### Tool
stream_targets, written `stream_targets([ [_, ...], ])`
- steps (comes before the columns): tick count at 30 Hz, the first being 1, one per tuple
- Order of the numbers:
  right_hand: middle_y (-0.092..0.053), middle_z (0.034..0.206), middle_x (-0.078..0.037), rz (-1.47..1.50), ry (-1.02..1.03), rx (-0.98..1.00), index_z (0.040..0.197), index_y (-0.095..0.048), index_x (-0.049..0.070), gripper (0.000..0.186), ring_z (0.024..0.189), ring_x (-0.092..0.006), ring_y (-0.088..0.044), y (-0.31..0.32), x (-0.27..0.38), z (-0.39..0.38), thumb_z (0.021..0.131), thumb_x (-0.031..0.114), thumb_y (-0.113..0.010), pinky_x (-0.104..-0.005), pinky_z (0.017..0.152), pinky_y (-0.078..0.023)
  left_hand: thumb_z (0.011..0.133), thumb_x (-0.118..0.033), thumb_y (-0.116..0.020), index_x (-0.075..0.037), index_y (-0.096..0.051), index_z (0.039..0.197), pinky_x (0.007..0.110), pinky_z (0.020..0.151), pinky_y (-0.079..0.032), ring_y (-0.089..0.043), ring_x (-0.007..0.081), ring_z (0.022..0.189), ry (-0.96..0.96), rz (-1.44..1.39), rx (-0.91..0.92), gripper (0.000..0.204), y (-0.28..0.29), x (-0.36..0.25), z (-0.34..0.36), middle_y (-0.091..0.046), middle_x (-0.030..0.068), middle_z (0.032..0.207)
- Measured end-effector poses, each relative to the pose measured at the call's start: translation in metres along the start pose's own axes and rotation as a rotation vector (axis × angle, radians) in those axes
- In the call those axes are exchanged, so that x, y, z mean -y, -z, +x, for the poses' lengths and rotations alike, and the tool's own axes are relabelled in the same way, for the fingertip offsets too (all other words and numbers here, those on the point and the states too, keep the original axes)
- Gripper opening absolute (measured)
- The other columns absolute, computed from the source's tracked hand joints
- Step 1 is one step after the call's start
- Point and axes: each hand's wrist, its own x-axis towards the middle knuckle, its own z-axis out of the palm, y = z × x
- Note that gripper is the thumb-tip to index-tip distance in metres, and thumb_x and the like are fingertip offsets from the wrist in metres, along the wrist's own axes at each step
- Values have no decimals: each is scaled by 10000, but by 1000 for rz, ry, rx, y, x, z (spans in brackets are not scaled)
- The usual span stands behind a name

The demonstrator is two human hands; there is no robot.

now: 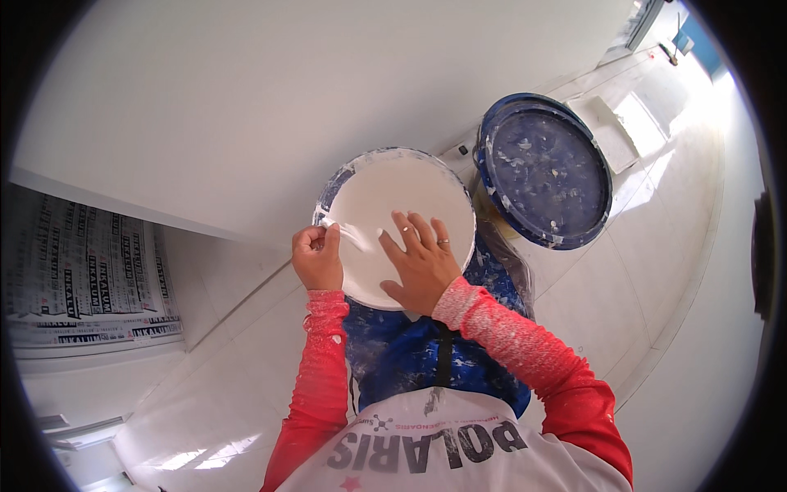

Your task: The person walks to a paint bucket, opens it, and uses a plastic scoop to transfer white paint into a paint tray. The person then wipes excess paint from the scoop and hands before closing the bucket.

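Between my knees stands a round tub [330,190] with a dark, white-spattered rim. Its smooth white surface [393,184] fills the circle; I cannot tell whether it is a lid or the contents. My left hand [317,252] is closed at the tub's left edge, thumb and fingers pinched. A small white bit shows at those fingertips, too small to name, beside a bright white streak [355,238]. Over the right part of the white surface my right hand [422,261] is spread open, palm down, with rings on its fingers and nothing held.
At the right stands another bucket with a dark blue, paint-flecked lid [545,172]. Behind it a white tray-like thing [605,131] lies on the tiled floor. A pale wall [246,98] rises close beyond the tub. Printed sheeting [90,262] covers a panel at the left.
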Motion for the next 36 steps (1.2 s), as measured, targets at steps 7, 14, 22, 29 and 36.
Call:
stream_targets([
  [7,-198,1632,-238,163,-130,-71,1559,-283,67,915,1516,-392,-196,-52,34,25,797,344,-708,-592,1208,-162,844,-210,-803,11,-693,865,349,799,-525,-667,196,848,-25,183,25,248,-1,-3,2,-728,104,928],
  [14,-156,1635,-258,342,-268,-16,1585,-188,69,1017,1521,-403,-182,-62,51,38,776,316,-752,-616,1197,-168,838,-259,-804,22,-696,850,372,804,-528,-677,222,866,18,201,-4,301,-11,-23,8,-725,117,913],
  [22,-123,1645,-256,310,-239,-201,1582,-214,72,908,1528,-409,-160,-74,50,48,860,332,-699,-600,1208,-134,841,-247,-782,49,-684,820,395,869,-522,-672,253,967,-10,147,-45,312,-22,-27,5,-703,131,1027],
  [29,-101,1677,-218,118,-253,-243,1586,-251,72,796,1553,-374,-126,-90,52,60,925,380,-570,-583,1226,-66,849,-242,-777,49,-676,843,369,762,-536,-670,226,808,29,95,-96,308,-25,-32,7,-716,118,877],
  [36,-214,1652,-193,-186,-232,-193,1479,-447,27,671,1547,-354,-147,-102,46,55,912,363,-570,-566,1233,-53,850,-251,-778,38,-663,811,362,655,-526,-651,204,706,-31,85,-163,314,-26,-30,11,-693,104,777],
])
